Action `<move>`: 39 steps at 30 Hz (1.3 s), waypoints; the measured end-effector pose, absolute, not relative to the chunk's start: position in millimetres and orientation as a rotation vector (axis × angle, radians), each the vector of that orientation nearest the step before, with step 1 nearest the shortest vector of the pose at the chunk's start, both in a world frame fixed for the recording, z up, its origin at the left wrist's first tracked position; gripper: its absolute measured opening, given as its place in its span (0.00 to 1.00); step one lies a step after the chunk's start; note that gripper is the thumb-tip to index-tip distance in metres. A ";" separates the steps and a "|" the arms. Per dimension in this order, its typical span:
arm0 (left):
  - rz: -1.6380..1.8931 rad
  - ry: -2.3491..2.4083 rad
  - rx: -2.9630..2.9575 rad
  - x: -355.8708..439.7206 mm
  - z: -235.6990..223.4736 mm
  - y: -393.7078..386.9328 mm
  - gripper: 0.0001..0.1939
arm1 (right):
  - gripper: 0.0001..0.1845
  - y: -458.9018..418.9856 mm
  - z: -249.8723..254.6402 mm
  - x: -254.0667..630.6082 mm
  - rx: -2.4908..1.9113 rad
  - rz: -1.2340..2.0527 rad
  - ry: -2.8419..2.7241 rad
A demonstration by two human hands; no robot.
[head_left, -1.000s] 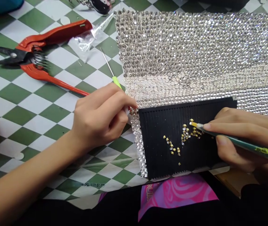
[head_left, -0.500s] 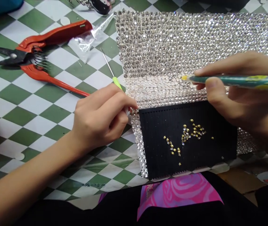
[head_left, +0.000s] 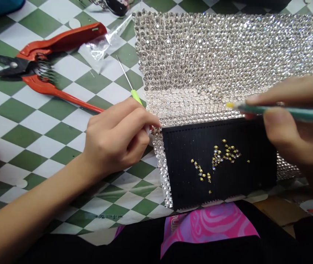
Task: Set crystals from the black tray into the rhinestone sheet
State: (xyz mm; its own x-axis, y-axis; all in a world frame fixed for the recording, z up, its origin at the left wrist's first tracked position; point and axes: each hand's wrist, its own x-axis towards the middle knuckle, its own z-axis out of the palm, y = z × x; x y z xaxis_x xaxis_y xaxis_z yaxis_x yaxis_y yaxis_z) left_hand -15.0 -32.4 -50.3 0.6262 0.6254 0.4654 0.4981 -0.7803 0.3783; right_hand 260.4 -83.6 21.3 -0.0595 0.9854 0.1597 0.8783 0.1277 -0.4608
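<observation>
On the green-and-white checked mat [head_left: 62, 146], red-handled snips [head_left: 62, 42] lie at the far left. Your left hand [head_left: 115, 137] grips a green-handled needle tool [head_left: 135, 96] against the edge of the rhinestone mesh sheet [head_left: 214, 62]. A black ridged tray [head_left: 244, 183] sits on that sheet, holding scattered gold rhinestones [head_left: 217, 157]. Your right hand [head_left: 291, 124] pinches a green pencil pick [head_left: 291, 109], its yellow tip just above the mesh.

My left forearm [head_left: 35, 205] bare to the elbow end of frame, right hand [head_left: 296, 139] with short-trimmed nails, black garment [head_left: 228, 253] across my lap
</observation>
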 end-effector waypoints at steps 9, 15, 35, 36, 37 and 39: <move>0.858 0.947 2.640 -14.8 -49.8 -33.7 0.14 | 0.14 -114.9 30.4 244.6 -1.706 0.504 -1.987; 0.866 0.926 2.653 -15.0 -50.2 -32.7 0.14 | 0.13 -125.2 41.2 249.4 -1.745 0.699 -2.060; 0.872 0.931 2.649 -14.8 -49.8 -33.0 0.14 | 0.15 -125.3 22.1 260.3 -1.590 0.557 -2.073; 0.872 0.932 2.648 -14.9 -49.9 -33.0 0.14 | 0.14 -125.1 21.9 259.7 -1.597 0.534 -2.069; 0.870 0.932 2.648 -14.9 -49.9 -33.1 0.14 | 0.13 -124.6 21.6 259.3 -1.587 0.518 -2.067; 0.863 0.933 2.648 -15.0 -50.0 -33.3 0.14 | 0.11 -122.3 21.0 260.1 -1.550 0.527 -2.056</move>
State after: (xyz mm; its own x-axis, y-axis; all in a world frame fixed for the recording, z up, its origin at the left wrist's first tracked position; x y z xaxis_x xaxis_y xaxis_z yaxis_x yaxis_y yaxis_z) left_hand -15.0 -33.3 -50.0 0.6294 0.6264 0.4598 0.5072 -0.7795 0.3676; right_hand 260.1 -122.3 21.0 -0.2206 0.9617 0.1628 0.7647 0.2742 -0.5832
